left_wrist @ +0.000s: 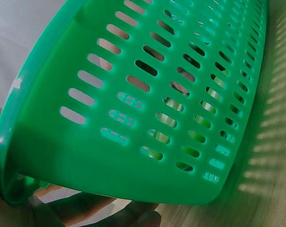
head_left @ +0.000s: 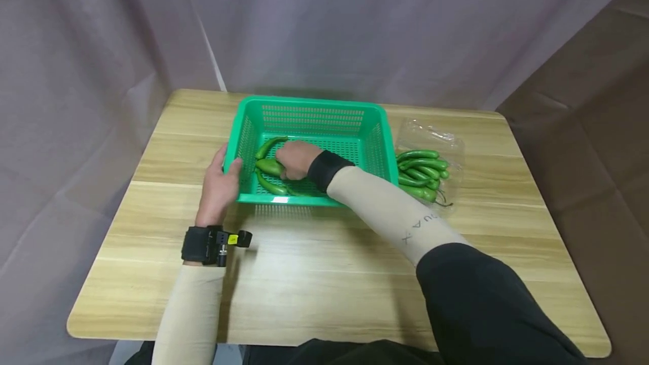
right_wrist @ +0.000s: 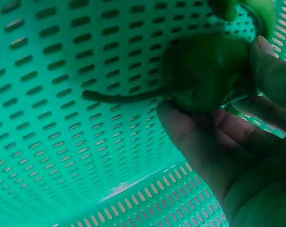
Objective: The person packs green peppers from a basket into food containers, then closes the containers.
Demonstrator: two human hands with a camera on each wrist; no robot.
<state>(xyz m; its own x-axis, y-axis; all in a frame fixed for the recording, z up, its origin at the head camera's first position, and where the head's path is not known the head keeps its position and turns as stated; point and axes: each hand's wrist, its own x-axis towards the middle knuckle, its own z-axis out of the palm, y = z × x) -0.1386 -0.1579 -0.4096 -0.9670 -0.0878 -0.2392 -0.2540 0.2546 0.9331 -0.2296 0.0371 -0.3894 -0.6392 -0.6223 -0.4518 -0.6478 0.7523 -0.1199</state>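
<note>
A green plastic basket [head_left: 314,101] with slotted sides stands on the table. My left hand [head_left: 218,187] grips its left rim, the thumb over the inside and the fingers along the outer wall [left_wrist: 53,156]. Inside the basket, my right hand [head_left: 298,159] holds a plump green pepper [right_wrist: 204,71] low over the slotted floor. Its thin curved stem points away from the fingers in the right wrist view. Slimmer green peppers lie on either side of it, one behind [head_left: 270,145] and one nearer the front wall [head_left: 270,186].
Right of the basket, a clear plastic tray [head_left: 454,154] holds a pile of long green peppers [head_left: 418,168], close by the basket's right wall. The wooden table [head_left: 304,280] ends at a grey curtain [head_left: 324,27] behind.
</note>
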